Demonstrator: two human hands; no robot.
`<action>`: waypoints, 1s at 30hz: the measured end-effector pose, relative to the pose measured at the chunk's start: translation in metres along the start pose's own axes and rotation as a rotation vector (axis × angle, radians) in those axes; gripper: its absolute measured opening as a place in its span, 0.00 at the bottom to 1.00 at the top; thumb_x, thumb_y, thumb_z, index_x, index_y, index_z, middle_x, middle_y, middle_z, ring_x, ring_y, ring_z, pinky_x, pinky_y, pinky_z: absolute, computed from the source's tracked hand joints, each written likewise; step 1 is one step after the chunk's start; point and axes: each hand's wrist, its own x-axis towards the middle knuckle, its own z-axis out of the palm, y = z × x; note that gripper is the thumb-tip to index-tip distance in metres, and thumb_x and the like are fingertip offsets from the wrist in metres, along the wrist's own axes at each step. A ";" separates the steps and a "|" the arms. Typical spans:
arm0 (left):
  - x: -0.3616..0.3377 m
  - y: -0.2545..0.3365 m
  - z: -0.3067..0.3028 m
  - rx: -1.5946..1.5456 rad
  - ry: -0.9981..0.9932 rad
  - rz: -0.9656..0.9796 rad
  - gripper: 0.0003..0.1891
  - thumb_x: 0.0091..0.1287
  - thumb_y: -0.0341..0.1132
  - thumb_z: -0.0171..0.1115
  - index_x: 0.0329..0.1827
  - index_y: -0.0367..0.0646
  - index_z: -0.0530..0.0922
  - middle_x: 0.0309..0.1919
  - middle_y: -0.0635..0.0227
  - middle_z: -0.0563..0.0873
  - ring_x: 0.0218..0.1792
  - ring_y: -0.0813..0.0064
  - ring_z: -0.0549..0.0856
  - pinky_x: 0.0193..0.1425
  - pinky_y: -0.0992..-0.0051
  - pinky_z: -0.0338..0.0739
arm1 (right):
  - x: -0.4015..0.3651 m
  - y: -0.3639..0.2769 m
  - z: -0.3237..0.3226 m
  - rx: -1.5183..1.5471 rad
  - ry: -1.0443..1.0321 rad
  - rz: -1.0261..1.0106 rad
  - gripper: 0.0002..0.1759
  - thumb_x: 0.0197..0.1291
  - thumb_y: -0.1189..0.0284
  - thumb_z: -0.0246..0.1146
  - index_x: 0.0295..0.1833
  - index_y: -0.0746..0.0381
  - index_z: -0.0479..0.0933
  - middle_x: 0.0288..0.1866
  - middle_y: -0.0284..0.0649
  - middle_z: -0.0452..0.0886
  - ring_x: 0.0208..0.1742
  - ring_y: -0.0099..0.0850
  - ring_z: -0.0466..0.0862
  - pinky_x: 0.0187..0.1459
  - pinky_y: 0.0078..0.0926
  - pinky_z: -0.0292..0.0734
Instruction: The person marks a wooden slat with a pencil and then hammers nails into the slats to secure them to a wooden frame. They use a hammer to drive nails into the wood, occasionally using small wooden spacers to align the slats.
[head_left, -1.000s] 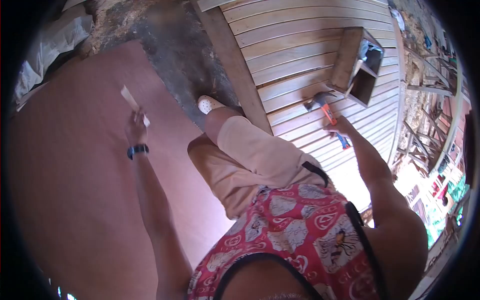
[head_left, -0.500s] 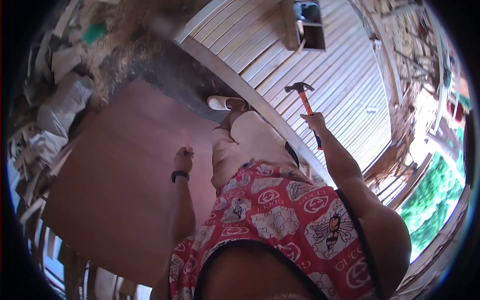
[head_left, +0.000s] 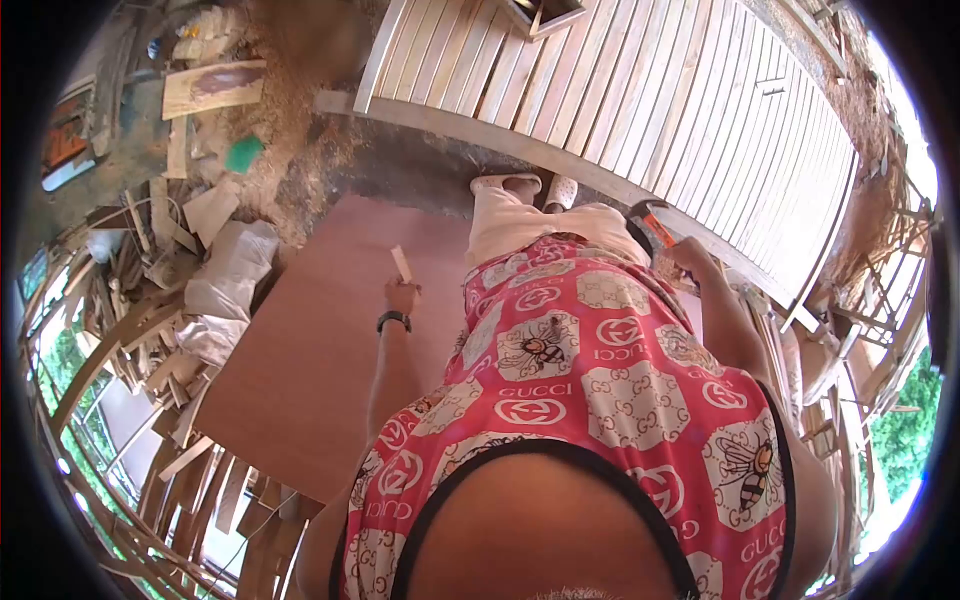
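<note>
My left hand, with a dark band at the wrist, is closed around a short, pale strip of wood that sticks up past the fingers. Behind it in the view spreads a large reddish-brown sheet. On the other side of my body, my right hand grips a claw hammer by its orange handle. The hammer's dark head overlaps the near edge of a slatted wooden panel. Both my arms hang low at my sides.
A small wooden box rests on the slatted panel at the top. White sacks and several wood offcuts lie left of the sheet. A green scrap is on the sawdust-strewn ground. Timber is stacked along both sides.
My right hand has lowered the hammer from over the slats to beside my hip. The view has swung, bringing more of the left-hand ground and both feet into sight.
</note>
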 end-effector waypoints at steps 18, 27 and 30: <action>0.094 0.092 0.016 0.028 -0.129 0.212 0.05 0.73 0.27 0.59 0.44 0.34 0.78 0.29 0.62 0.86 0.25 0.74 0.85 0.27 0.73 0.81 | 0.032 0.005 0.112 0.757 0.031 0.242 0.21 0.63 0.57 0.69 0.26 0.63 0.80 0.19 0.39 0.77 0.16 0.32 0.76 0.18 0.40 0.72; 0.108 0.042 0.020 0.104 -0.032 0.096 0.05 0.71 0.29 0.60 0.42 0.35 0.77 0.25 0.63 0.84 0.19 0.73 0.81 0.21 0.72 0.78 | 0.039 0.045 0.116 0.882 0.030 0.313 0.22 0.65 0.57 0.67 0.25 0.62 0.79 0.18 0.37 0.75 0.15 0.31 0.74 0.17 0.40 0.72; 0.114 0.024 0.006 0.174 -0.127 0.008 0.09 0.69 0.34 0.64 0.35 0.38 0.79 0.21 0.65 0.81 0.17 0.74 0.80 0.20 0.72 0.76 | 0.046 0.074 0.131 0.987 0.020 0.227 0.22 0.65 0.55 0.68 0.27 0.60 0.76 0.18 0.34 0.73 0.16 0.29 0.72 0.18 0.39 0.70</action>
